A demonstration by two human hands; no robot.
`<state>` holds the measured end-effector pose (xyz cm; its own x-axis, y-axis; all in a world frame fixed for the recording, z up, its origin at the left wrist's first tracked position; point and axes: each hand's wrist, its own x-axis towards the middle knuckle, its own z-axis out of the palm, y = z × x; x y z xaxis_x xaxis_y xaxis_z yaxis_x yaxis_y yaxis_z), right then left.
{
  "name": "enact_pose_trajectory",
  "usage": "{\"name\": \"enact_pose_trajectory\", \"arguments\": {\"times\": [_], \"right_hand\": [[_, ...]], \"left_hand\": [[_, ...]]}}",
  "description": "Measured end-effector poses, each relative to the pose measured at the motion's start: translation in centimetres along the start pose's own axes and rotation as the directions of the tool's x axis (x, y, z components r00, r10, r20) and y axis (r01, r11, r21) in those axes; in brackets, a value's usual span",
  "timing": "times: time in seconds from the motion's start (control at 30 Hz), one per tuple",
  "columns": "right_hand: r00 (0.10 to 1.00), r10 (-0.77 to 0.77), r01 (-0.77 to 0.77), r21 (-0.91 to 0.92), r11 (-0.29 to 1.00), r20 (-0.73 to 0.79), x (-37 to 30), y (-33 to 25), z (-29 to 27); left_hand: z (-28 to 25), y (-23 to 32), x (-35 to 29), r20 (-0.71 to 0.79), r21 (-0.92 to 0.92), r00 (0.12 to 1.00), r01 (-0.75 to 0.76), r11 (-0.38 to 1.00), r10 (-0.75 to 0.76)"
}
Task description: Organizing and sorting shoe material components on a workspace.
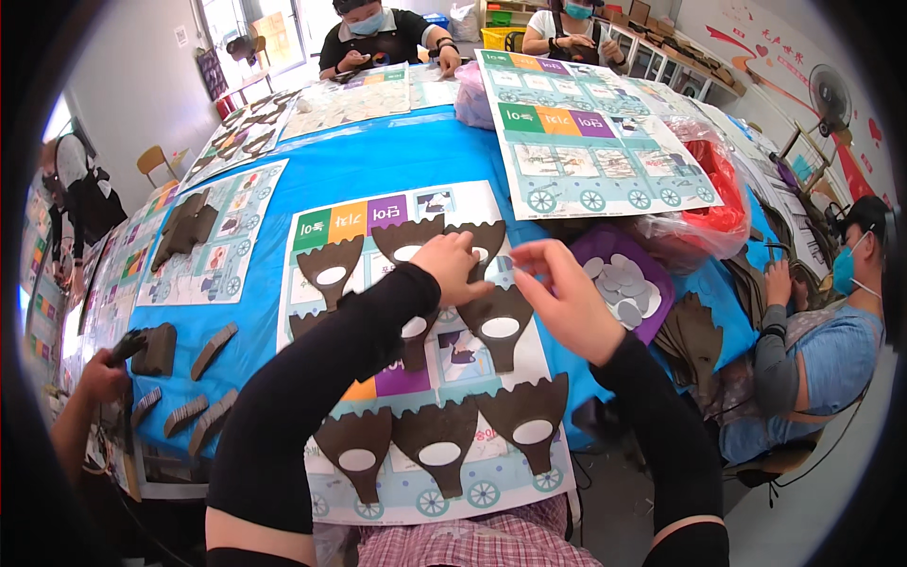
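Several dark brown, jagged-topped flat pieces [439,425] lie in rows on a printed sheet [378,510] before me. Each piece whose middle shows carries a white oval sticker [500,328]. My left hand [448,269] reaches over the back row, fingers stretched out at the oval of the back right piece [488,232]. It partly covers that piece. Just right of it, my right hand [567,298] hovers by the sheet's edge, thumb and fingers apart, with nothing visible in them. Close to the right hand sits a purple tray [657,326] of loose white ovals [624,283].
Stacked brown pieces [690,340] lie right of the tray, near a plastic bag with red inside [709,180]. More printed sheets [605,142] cover the blue table [378,156]. Bundled brown strips [213,350] lie at left. Co-workers sit around; one hand [104,378] holds a dark piece.
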<state>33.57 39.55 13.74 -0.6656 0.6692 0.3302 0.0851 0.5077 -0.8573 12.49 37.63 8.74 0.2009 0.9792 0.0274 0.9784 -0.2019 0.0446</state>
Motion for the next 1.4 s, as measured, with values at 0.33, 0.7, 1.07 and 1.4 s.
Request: {"name": "enact_pose_trajectory", "arguments": {"times": [0.33,0.7,1.07,1.4], "right_hand": [[0.708,0.664,-0.659,-0.111,0.744,0.240,-20.1,0.2,-7.4],[0.792,0.436,-0.610,0.550,0.570,0.427,-20.7,2.3,1.1],[0.850,0.436,-0.520,0.599,0.609,0.294,-22.1,2.7,2.1],[0.865,0.370,-0.500,0.522,0.691,0.339,-22.7,0.8,2.3]], "left_hand": [[-8.0,-1.4,-22.6,-0.114,-0.354,0.911,0.336,0.873,-0.397],[-1.6,10.4,-41.0,0.385,-0.917,0.525,0.306,-0.254,-0.759],[4.2,15.0,-41.0,0.551,-0.820,0.709,0.359,-0.446,-0.440],[5.4,19.4,-32.0,0.469,-0.806,0.798,0.213,-0.552,-0.378]]}}
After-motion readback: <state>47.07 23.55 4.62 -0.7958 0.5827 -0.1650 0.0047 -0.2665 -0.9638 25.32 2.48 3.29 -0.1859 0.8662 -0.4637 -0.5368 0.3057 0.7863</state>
